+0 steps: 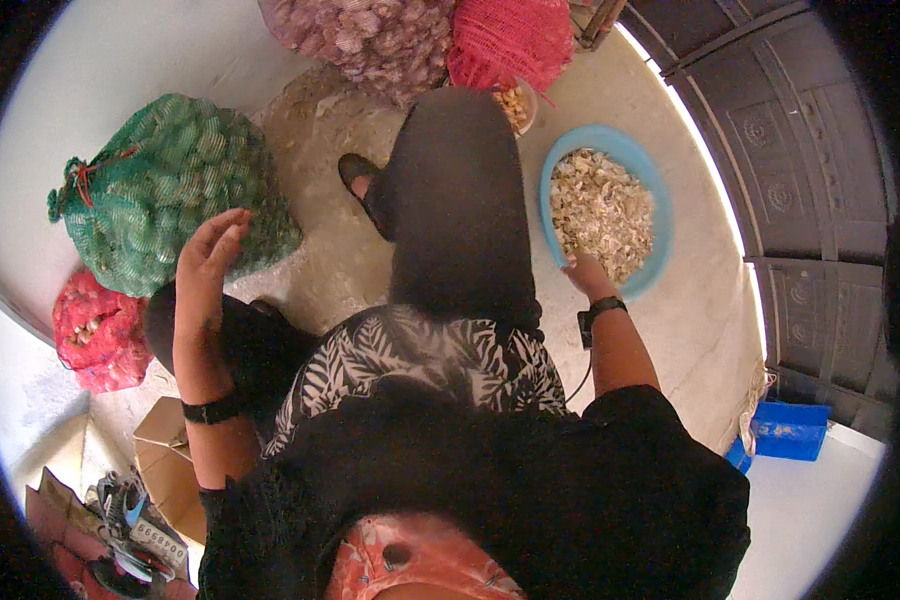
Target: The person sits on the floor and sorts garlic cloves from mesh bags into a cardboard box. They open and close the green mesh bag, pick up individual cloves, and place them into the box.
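On the right, my right hand [591, 276] is at the near rim of a blue plastic basin [664, 225], its fingertips against the dry, pale peelings [604, 210] that fill it. Whether it grips anything there is hidden. My left hand [214, 247] is raised on the left, in front of a green mesh sack [157, 172] of bulbs tied with a red string. Its thumb and fingertips are close together, and I cannot tell whether something small is between them. Both wrists wear black bands.
A mesh sack of purplish bulbs [367, 45] and a red mesh sack [506, 37] lie ahead, beside a bowl of small peeled pieces [521, 105]. A smaller red sack [105, 330], a cardboard box [169, 465] and a blue container [787, 431] lie around me. A dark metal gate stands right.
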### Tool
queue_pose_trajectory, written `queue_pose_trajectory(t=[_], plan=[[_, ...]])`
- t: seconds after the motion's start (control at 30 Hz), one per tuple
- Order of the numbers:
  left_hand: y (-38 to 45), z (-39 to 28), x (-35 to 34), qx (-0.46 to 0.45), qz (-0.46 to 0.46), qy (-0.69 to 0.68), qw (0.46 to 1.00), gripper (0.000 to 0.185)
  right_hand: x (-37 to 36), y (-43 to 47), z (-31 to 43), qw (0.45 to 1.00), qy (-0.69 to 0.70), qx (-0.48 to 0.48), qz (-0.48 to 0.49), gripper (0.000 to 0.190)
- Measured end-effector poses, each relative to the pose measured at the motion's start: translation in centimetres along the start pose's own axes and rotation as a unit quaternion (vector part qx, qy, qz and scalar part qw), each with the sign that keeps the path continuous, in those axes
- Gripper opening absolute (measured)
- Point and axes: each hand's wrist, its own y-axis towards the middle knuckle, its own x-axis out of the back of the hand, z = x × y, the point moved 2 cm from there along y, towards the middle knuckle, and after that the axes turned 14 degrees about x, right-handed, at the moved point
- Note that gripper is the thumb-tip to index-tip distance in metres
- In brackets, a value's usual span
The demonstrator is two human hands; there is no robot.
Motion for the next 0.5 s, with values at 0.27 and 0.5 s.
queue_pose_trajectory(t=[0.27,0.5], plan=[[0.2,-1.4,0.2,0.027,0.091,-0.145,0.985,0.039,5.9,2.8,0.9,1.0,0.016,0.026,0.002,0.04],[4.2,-1.4,-1.0,0.09,0.134,-0.197,0.967,0.037,4.1,5.2,0.9,0.988,0.115,0.085,-0.065,0.04]])
